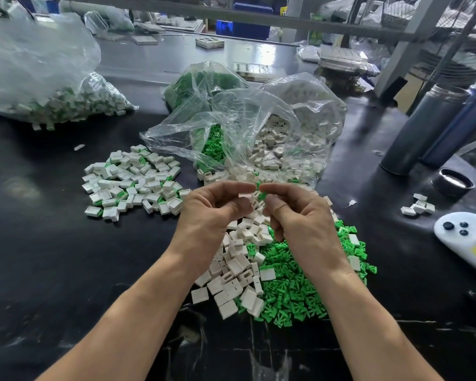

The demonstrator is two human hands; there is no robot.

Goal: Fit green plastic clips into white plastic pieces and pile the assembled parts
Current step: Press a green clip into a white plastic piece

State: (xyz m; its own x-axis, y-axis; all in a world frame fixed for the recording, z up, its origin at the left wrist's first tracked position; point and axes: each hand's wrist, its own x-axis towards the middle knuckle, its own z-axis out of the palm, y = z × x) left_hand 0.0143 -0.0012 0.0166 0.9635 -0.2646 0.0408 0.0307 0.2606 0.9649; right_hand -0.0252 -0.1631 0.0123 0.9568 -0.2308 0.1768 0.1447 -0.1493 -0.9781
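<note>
no readable text, labels, brands or numbers on any bag, part or table surface

A glossy black worktable point(52, 243) bears everything. At its right edge lie two tall cylindrical bottles, one grey metal point(423, 127) and one dark blue point(462, 125), side by side. Near them sits a round black lid point(454, 183). Further right and nearer lies a white plastic handheld controller with dark buttons point(459, 235). Beyond the table stand blue plastic crates point(242, 28) and grey metal shelf beams point(286, 22).
</note>
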